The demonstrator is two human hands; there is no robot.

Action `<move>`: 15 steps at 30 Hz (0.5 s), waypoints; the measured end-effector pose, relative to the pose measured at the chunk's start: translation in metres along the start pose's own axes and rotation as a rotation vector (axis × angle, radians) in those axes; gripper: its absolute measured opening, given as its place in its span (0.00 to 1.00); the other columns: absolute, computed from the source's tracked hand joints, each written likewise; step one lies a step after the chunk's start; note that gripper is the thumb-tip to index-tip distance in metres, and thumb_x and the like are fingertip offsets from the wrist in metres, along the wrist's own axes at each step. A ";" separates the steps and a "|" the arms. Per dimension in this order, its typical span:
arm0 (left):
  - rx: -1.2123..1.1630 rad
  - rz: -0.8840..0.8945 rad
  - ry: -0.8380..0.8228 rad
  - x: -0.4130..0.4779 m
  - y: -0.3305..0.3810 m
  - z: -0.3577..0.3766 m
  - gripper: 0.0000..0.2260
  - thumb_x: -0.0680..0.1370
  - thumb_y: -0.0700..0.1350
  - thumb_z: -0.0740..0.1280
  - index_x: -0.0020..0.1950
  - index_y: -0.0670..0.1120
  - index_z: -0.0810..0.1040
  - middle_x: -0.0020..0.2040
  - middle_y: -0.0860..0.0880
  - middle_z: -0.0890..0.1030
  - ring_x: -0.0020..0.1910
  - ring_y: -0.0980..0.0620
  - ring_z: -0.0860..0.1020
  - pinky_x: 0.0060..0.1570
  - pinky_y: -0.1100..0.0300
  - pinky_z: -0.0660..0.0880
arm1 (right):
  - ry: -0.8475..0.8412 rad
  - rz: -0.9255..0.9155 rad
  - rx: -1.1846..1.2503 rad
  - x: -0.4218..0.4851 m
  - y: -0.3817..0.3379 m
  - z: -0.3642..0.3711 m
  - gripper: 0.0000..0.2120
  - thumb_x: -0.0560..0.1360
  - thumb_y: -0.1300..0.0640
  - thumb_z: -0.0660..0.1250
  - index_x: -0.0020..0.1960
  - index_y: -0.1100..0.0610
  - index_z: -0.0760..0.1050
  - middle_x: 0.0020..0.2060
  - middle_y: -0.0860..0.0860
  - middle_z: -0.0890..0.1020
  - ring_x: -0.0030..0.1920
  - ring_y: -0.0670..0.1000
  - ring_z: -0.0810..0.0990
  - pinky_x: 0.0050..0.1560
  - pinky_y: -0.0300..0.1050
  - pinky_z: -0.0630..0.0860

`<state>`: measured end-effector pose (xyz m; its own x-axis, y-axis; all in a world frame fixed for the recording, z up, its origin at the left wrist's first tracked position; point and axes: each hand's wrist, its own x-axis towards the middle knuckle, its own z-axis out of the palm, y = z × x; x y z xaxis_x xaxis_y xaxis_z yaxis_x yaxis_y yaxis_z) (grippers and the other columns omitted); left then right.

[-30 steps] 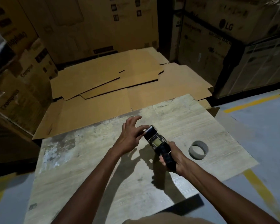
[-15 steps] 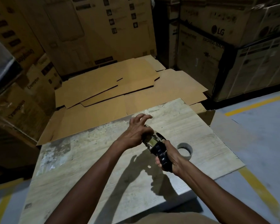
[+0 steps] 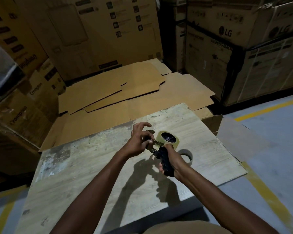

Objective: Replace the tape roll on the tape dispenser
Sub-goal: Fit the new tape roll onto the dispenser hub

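My right hand (image 3: 173,163) is closed around the black handle of the tape dispenser (image 3: 164,159), held above the pale worn table (image 3: 91,166). A clear tape roll (image 3: 169,138) sits on the dispenser's hub at its far end. My left hand (image 3: 139,141) pinches the metal front part of the dispenser with thumb and fingers. An empty grey cardboard core (image 3: 186,156) lies on the table just right of my right hand, partly hidden behind it.
Flattened cardboard sheets (image 3: 118,92) lie on the floor beyond the table. Stacked cartons (image 3: 227,48) wall in the back and both sides. Grey floor with yellow lines (image 3: 269,200) runs along the right.
The dispenser has turned so the clear roll on its hub now shows. My left hand shifted from its top to pinching the metal front part. The view tilted up slightly.
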<state>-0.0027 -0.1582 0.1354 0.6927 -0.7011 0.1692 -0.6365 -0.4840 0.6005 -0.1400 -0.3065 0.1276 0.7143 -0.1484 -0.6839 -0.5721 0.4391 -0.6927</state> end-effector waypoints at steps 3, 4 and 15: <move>-0.058 -0.037 0.053 -0.004 -0.001 0.005 0.05 0.78 0.38 0.75 0.47 0.48 0.85 0.70 0.54 0.70 0.74 0.57 0.60 0.70 0.61 0.58 | 0.035 -0.035 -0.018 0.005 0.004 -0.001 0.32 0.81 0.38 0.57 0.56 0.68 0.81 0.28 0.59 0.79 0.25 0.55 0.78 0.25 0.39 0.73; -0.076 -0.048 0.077 -0.006 -0.001 0.006 0.05 0.77 0.37 0.75 0.46 0.47 0.86 0.70 0.54 0.71 0.73 0.58 0.60 0.69 0.65 0.57 | 0.054 -0.051 -0.026 0.007 0.005 -0.002 0.32 0.81 0.38 0.57 0.55 0.67 0.81 0.28 0.58 0.80 0.26 0.55 0.78 0.25 0.40 0.74; -0.105 0.040 0.183 -0.026 -0.013 0.020 0.06 0.76 0.43 0.78 0.52 0.50 0.88 0.74 0.55 0.72 0.78 0.53 0.60 0.75 0.51 0.61 | 0.185 -0.186 -0.041 0.025 0.014 0.000 0.30 0.81 0.36 0.60 0.52 0.65 0.79 0.29 0.57 0.80 0.27 0.56 0.79 0.32 0.47 0.79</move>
<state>-0.0193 -0.1440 0.1069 0.7236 -0.6073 0.3279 -0.6327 -0.3939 0.6667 -0.1303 -0.3040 0.1010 0.7252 -0.3840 -0.5715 -0.4563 0.3536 -0.8166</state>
